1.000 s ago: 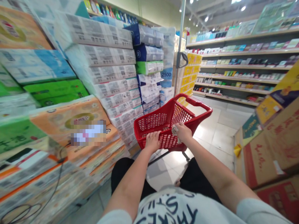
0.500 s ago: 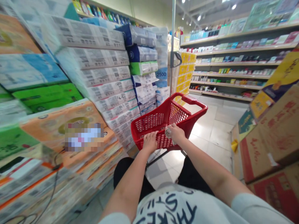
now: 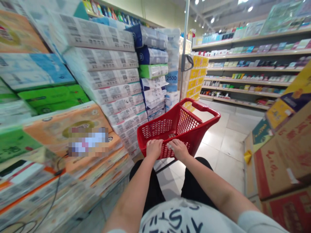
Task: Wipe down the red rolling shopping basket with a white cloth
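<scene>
Person seated or crouching with knees spread, a red shopping cart (image 3: 196, 137) directly ahead. Nearest, two black-trousered legs (image 3: 195, 171) flank the space below the basket. The left hand (image 3: 153, 149) lies on the near long rim, towards the basket's left end, fingers bent over the edge; its thumb is hidden, so whether it grips cannot be told. The right hand (image 3: 179, 149) is just beside it, closer to the middle of that rim, its fingers closed on a pale crumpled cloth (image 3: 169, 146) against the perforated near wall. The hands are apart, with a short stretch of rim between them.

The cart's long axis runs from the basket's left end, low and near, to the push handle (image 3: 206, 109), raised beyond the right end. The handle thus lies forward and rightward of both hands, nearer the right; nothing visible stands between it and that hand except the basket's own wall and rim.

Left of the cart, an orange tissue pack (image 3: 81, 111) lies near its stack's edge; a stack of white packs (image 3: 109, 61) rises close beyond the basket's left end. Cardboard boxes (image 3: 272, 168) stand well apart to the right, across floor tiles (image 3: 225, 142). Behind the cart rise a metal pole (image 3: 186, 29) and yellow cartons (image 3: 194, 75); farthest, stocked shelves (image 3: 245, 68).
</scene>
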`<state>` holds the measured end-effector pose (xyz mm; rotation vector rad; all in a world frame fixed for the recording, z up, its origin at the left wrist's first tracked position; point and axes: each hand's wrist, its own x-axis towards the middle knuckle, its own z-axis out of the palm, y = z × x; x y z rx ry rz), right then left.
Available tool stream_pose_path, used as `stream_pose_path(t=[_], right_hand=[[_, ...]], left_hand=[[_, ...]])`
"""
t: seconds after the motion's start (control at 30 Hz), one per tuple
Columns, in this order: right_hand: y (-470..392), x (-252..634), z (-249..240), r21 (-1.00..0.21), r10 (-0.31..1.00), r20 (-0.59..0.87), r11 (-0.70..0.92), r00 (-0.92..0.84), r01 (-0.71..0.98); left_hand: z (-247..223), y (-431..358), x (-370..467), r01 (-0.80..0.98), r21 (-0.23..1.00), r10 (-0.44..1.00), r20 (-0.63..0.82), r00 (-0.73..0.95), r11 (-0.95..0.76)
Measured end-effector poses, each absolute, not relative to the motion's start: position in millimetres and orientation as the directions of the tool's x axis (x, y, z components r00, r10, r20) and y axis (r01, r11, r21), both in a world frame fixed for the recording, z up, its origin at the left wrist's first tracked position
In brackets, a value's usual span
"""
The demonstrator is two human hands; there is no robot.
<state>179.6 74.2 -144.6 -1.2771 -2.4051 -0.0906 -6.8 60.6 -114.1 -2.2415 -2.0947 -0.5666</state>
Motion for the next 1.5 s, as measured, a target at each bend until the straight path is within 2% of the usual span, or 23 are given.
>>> stream_pose_path(t=[0.07, 0.13, 0.23, 0.4, 0.6, 0.73, 0.83, 0.93, 1.1, 1.27, 1.43, 1.5], right_hand=[[77, 182, -143, -0.094, 0.766, 0.379, 0.590, -0.519, 0.802], [78, 185, -148, -0.075, 0.795, 0.284, 0.576, -0.536, 0.814], [77, 186, -160, -0.097, 0.834, 0.161, 0.546, -0.528, 0.832], [76, 164, -157, -0.087, 0.745, 0.353, 0.628, -0.566, 0.773], [71, 151, -161, -0.079, 0.746, 0.198, 0.659, -0.636, 0.748], [70, 147, -159, -0.061, 0.720, 0.277, 0.674, -0.636, 0.736], [69, 145, -156, -0.030, 0.711, 0.212, 0.690, -0.670, 0.723], [69, 145, -153, -0.006, 0.703, 0.151, 0.703, -0.695, 0.711], [70, 140, -147, 0.011, 0.674, 0.255, 0.715, -0.693, 0.700], [66, 143, -156, 0.030, 0.728, 0.115, 0.677, -0.675, 0.735], [70, 138, -159, 0.049, 0.671, 0.310, 0.696, -0.673, 0.716], [71, 136, -162, 0.059, 0.664, 0.300, 0.704, -0.685, 0.708]], left_hand=[[-118, 57, -15, 0.974, 0.225, 0.945, 0.314, -0.088, 0.016], [-121, 56, -27, 0.970, 0.222, 0.939, 0.301, -0.164, 0.098], [-125, 56, -38, 0.978, 0.185, 0.951, 0.270, -0.149, 0.101], [-127, 57, -34, 0.984, 0.158, 0.963, 0.241, -0.117, 0.080], [-122, 54, -31, 0.982, 0.188, 0.987, 0.154, -0.042, 0.012], [-114, 55, -34, 0.970, 0.241, 0.997, 0.076, 0.027, -0.044], [-110, 58, -37, 0.962, 0.266, 0.998, 0.035, 0.052, -0.059], [-110, 59, -36, 0.960, 0.271, 0.998, 0.034, 0.058, -0.065], [-116, 59, -30, 0.962, 0.264, 0.996, 0.071, 0.052, -0.069], [-119, 61, -26, 0.966, 0.250, 0.995, 0.090, 0.042, -0.063], [-120, 62, -25, 0.967, 0.246, 0.995, 0.081, 0.054, -0.072], [-120, 62, -24, 0.967, 0.244, 0.995, 0.076, 0.060, -0.077]])
